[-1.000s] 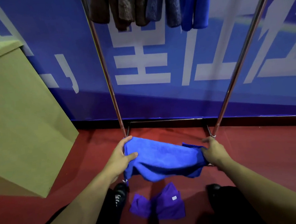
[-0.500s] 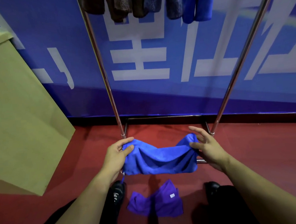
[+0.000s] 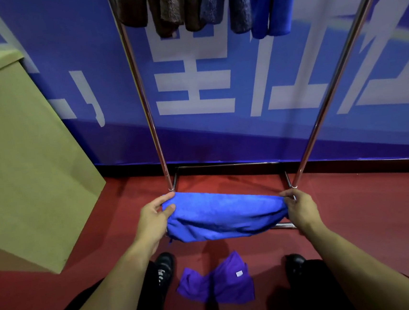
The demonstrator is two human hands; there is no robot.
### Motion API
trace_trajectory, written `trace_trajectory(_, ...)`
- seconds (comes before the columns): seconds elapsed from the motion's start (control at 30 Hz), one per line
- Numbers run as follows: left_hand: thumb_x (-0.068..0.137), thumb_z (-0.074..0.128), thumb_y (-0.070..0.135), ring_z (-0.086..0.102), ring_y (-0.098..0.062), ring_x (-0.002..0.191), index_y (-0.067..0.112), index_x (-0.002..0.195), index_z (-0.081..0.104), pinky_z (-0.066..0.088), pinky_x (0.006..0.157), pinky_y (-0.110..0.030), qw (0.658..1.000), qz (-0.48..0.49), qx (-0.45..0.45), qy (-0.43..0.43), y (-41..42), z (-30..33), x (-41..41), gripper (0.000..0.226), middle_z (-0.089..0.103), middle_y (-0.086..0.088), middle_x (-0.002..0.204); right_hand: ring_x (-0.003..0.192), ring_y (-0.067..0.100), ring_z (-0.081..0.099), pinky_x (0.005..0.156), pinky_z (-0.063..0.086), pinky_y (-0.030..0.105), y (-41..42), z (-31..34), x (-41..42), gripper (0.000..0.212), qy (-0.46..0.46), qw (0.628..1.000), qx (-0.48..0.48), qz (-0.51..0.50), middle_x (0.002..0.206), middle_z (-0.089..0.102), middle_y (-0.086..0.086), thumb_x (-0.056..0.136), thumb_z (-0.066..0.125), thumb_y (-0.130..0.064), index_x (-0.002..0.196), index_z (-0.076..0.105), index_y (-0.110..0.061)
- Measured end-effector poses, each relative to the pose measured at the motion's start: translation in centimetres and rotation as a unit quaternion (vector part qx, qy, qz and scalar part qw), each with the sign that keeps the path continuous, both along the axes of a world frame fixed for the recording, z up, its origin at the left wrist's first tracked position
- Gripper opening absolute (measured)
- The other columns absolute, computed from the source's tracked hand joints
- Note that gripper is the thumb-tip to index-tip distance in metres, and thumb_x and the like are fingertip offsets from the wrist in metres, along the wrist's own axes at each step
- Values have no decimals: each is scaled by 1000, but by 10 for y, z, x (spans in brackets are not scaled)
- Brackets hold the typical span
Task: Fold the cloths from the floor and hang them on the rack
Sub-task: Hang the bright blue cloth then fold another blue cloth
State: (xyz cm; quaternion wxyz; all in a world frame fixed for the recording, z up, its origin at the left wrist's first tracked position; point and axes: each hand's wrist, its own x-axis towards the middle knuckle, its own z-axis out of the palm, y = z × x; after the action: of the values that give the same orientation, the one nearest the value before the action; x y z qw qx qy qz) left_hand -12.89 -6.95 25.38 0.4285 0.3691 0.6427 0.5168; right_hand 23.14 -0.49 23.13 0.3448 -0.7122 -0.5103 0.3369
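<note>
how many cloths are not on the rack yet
2: the blue cloth stretched between left hand and right hand, and the purple cloth on the floor between the shoes.

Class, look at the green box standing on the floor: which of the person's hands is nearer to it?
Left. The left hand grips the blue cloth's end on the side facing the green box; the right hand holds the far end, by the rack's right pole.

blue cloth [image 3: 225, 214] stretched doubled above crumpled purple cloth [image 3: 217, 283].
</note>
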Motion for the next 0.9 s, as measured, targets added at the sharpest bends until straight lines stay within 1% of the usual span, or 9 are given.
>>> trace_trajectory(0.07, 91, 65, -6, 69, -13, 93, 18, 120, 70, 57, 85, -23, 1000, 6, 8, 2, 0, -1, 1, 38, 74, 0, 105, 67, 20, 61, 77, 56, 44, 2, -3, 2, 22, 44, 999, 20, -16, 84, 71, 6, 91, 60, -8, 82, 69, -27)
trace_trajectory(0.1, 91, 65, -5, 69, -14, 94, 18, 121, 70, 57, 86, -26, 1000, 9, 7, 3, 0, -1, 0, 38, 75, 0, 106, 66, 16, 57, 75, 54, 44, 3, -2, 1, 24, 86, 996, 37, -13, 84, 69, 5, 92, 60, -6, 83, 69, -26)
trace_trajectory(0.17, 91, 65, -4, 69, -18, 93, 19, 122, 69, 57, 86, -34, 1000, 14, 2, -4, 1, -3, -1, 39, 75, -3, 106, 70, 15, 54, 69, 50, 35, 2, 6, -3, 27, 176, 982, 63, 5, 84, 66, 4, 98, 54, -2, 90, 70, -23)
trace_trajectory(0.3, 91, 65, -5, 69, -21, 95, 14, 126, 66, 56, 88, -35, 1000, 27, -2, -12, 3, -5, -3, 40, 74, -7, 108, 74, 15, 62, 65, 55, 24, 2, 17, -3, 26, 314, 948, 50, 27, 91, 69, 9, 103, 46, -6, 103, 69, -18)
trace_trajectory(0.53, 88, 72, 1, 72, -27, 91, 12, 114, 72, 56, 94, -42, 999, 45, 1, -28, 3, -7, -12, 29, 77, -16, 99, 92, 4, 65, 79, 48, 6, 1, 24, 1, 13, 178, 978, 109, 25, 98, 73, -14, 96, 65, -17, 98, 75, -24)
trace_trajectory(0.63, 86, 76, 5, 72, -23, 90, 13, 105, 75, 55, 94, -39, 998, 61, 13, -29, 2, -3, -11, 21, 78, -11, 97, 86, -6, 66, 77, 48, 4, -1, 27, -1, 10, 171, 979, 108, 32, 96, 76, -12, 94, 67, -23, 96, 77, -24)
trace_trajectory(0.7, 86, 77, 7, 72, -19, 89, 12, 102, 77, 54, 93, -35, 996, 76, 23, -27, 2, 1, -8, 17, 79, -9, 95, 79, -9, 65, 74, 49, 5, -1, 30, -4, 10, 195, 975, 99, 35, 96, 76, -5, 92, 70, -18, 97, 77, -15)
trace_trajectory(0.83, 86, 77, 10, 71, -4, 82, 13, 97, 78, 51, 88, -26, 996, 85, 35, -12, 2, 4, -5, 12, 79, 0, 89, 82, 5, 69, 76, 57, 15, -1, 29, -4, 31, 242, 965, 64, 75, 96, 77, 4, 81, 77, -1, 111, 73, -10)
trace_trajectory(0.9, 87, 77, 13, 69, 2, 77, 16, 94, 78, 49, 83, -21, 994, 97, 43, -1, 3, 5, -5, 8, 78, 6, 84, 82, 4, 70, 74, 56, 13, -1, 29, -3, 31, 233, 967, 71, 73, 97, 76, 5, 81, 77, 0, 111, 72, -8)
